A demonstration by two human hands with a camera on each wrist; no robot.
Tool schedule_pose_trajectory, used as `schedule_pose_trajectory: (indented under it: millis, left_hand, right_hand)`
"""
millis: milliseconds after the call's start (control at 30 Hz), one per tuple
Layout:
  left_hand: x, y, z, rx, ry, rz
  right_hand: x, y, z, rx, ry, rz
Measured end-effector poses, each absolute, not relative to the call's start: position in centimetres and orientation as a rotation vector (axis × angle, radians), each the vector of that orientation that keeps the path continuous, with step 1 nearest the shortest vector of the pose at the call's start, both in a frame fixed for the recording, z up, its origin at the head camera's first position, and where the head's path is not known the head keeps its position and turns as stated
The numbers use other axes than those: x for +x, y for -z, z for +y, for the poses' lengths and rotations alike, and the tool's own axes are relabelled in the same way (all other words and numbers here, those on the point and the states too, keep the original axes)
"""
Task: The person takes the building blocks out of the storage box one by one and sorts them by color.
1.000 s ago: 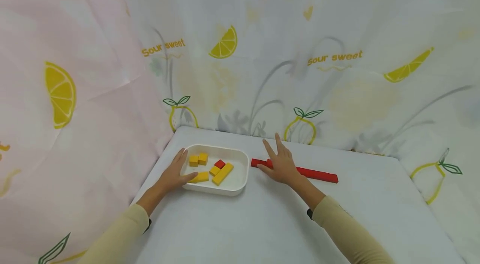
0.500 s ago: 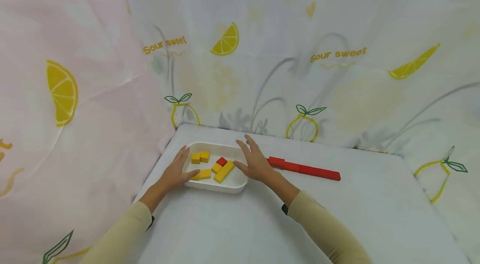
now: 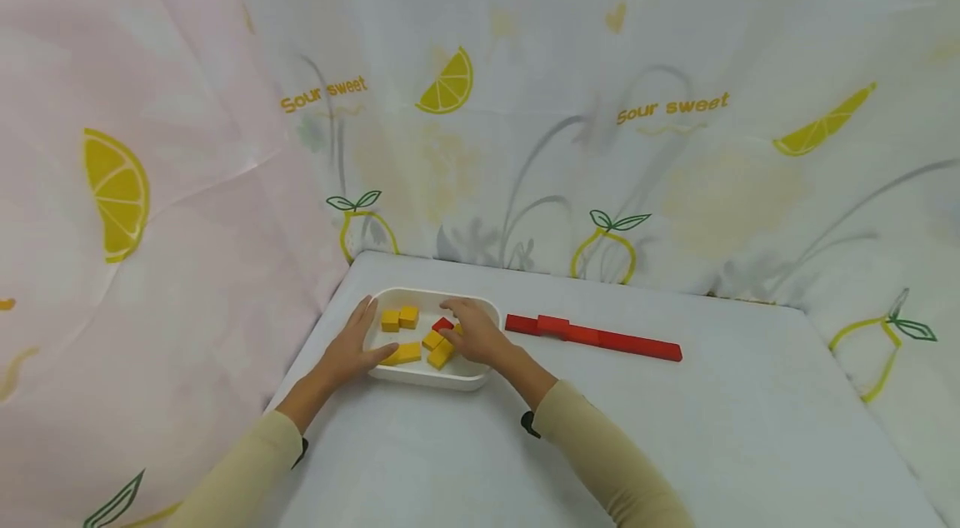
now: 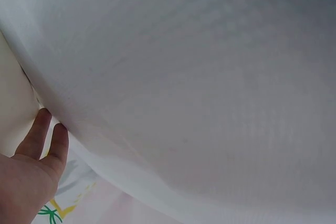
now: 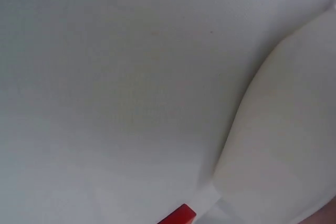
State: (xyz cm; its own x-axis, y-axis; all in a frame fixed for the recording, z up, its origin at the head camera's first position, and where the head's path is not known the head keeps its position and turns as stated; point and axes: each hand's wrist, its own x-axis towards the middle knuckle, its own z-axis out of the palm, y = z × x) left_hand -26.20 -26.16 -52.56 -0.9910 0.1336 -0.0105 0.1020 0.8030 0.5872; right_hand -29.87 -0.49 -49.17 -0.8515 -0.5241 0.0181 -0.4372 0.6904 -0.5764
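A white tray [image 3: 427,378] with yellow blocks and a red block [image 3: 442,325] sits at the left of the table. My left hand [image 3: 348,353] rests on the tray's left side, its thumb stretched over a yellow bar [image 3: 408,352]. In the left wrist view, two straight fingers of the left hand [image 4: 31,166] lie along the tray's outside. Reaching over the right rim, my right hand [image 3: 480,336] has its thumb and index finger spread around the red block, partly covering a longer yellow bar [image 3: 441,356]. A small yellow block [image 3: 432,340] lies beside them.
Several red blocks [image 3: 630,345] form a long row to the right of the tray, one raised part [image 3: 553,326] in it. Two yellow cubes [image 3: 400,318] sit at the tray's back left. A lemon-print curtain [image 3: 525,136] stands behind the white table [image 3: 720,411].
My right hand has moved left from above the red row, over the rim and down to the red block in the tray. The left hand stays at the tray's side.
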Motion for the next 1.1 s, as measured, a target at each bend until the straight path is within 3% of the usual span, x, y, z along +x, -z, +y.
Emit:
schedule_pose_trajectory:
  millis: [333,733,1100]
  left_hand:
    - [-27.7,51.4,-26.5,0.176,-0.941,2.968]
    - [-25.9,52.9,-25.7,0.156,-0.968,2.892]
    - [-26.1,52.5,-26.0,0.168,-0.922,2.935]
  right_hand:
    - [-32.5,49.0,-2.8,-0.681,0.79,2.79]
    - [-31.3,52.0,-3.0,-0.495,0.871,2.687]
    - [-31.8,51.6,-3.5,-0.461,0.848,2.728]
